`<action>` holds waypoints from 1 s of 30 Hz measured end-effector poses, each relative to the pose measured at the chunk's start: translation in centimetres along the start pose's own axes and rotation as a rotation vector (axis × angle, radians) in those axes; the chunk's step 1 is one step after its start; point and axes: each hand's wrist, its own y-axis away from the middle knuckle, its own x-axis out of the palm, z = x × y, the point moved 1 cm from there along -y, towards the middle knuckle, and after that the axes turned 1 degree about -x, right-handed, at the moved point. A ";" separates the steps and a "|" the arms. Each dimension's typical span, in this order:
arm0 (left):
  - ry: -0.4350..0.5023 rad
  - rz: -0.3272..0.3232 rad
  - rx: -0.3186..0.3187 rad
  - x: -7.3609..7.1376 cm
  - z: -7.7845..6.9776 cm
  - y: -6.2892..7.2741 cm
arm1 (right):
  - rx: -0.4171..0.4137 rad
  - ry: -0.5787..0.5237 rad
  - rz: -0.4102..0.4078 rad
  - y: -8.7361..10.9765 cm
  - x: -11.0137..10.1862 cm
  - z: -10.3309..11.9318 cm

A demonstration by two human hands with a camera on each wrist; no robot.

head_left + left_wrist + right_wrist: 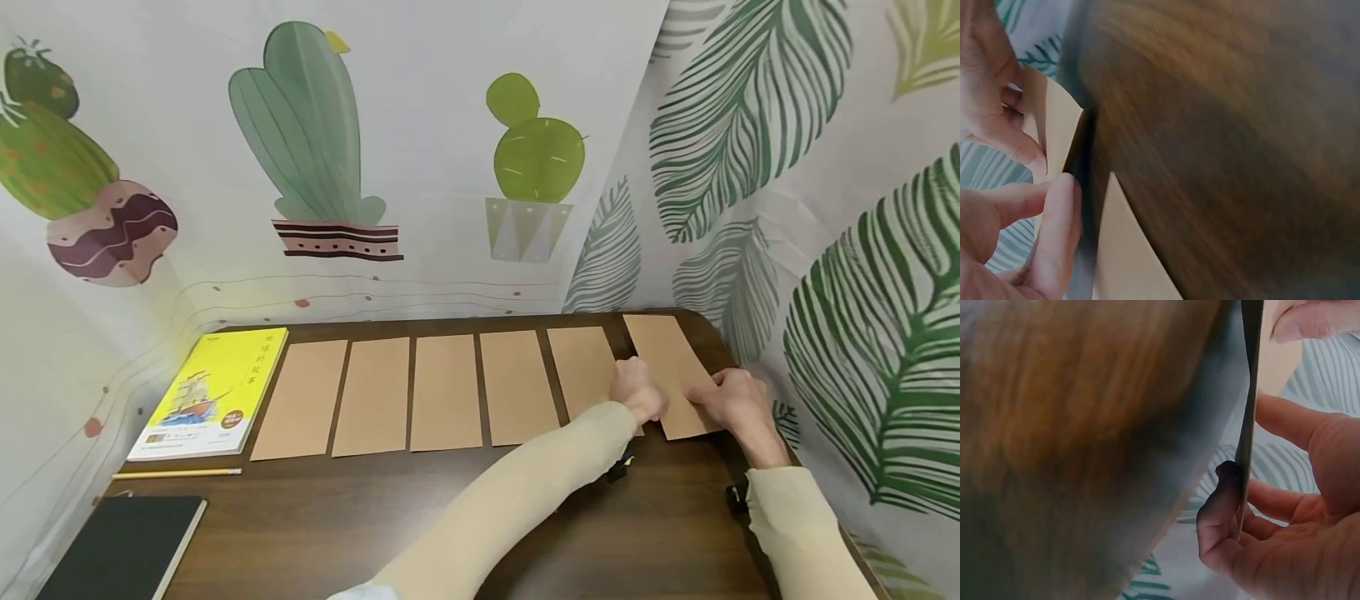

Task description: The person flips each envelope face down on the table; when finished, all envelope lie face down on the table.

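Observation:
A brown kraft-paper rectangle (666, 358) is held by both hands at the right end of a row of similar ones. My left hand (637, 390) pinches its left edge between thumb and fingers, seen close up in the left wrist view. On the opposite edge, my right hand (738, 404) grips with the thumb on top and fingers underneath, as the right wrist view shows. The held paper (1060, 128) bends slightly and is raised off the tabletop. Partly behind my left hand lies the nearest flat kraft-paper rectangle (581, 358).
Several more kraft-paper rectangles (446, 392) lie side by side on the brown table (360, 525). To their left are a yellow book (213, 383), a pencil (180, 473) and a black notebook (120, 546). Patterned cloth (450, 150) hangs behind and along the right edge.

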 end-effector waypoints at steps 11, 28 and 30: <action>-0.205 -0.110 0.155 3.6 0.4 -2.3 | 0.057 -0.014 0.058 0.3 0.4 0.8; -0.073 -0.063 0.413 -5.5 0.3 5.1 | 0.007 -0.065 -0.056 1.0 0.6 2.2; -0.011 -0.054 0.462 -7.9 0.4 7.2 | -0.024 -0.088 -0.105 1.8 0.6 3.3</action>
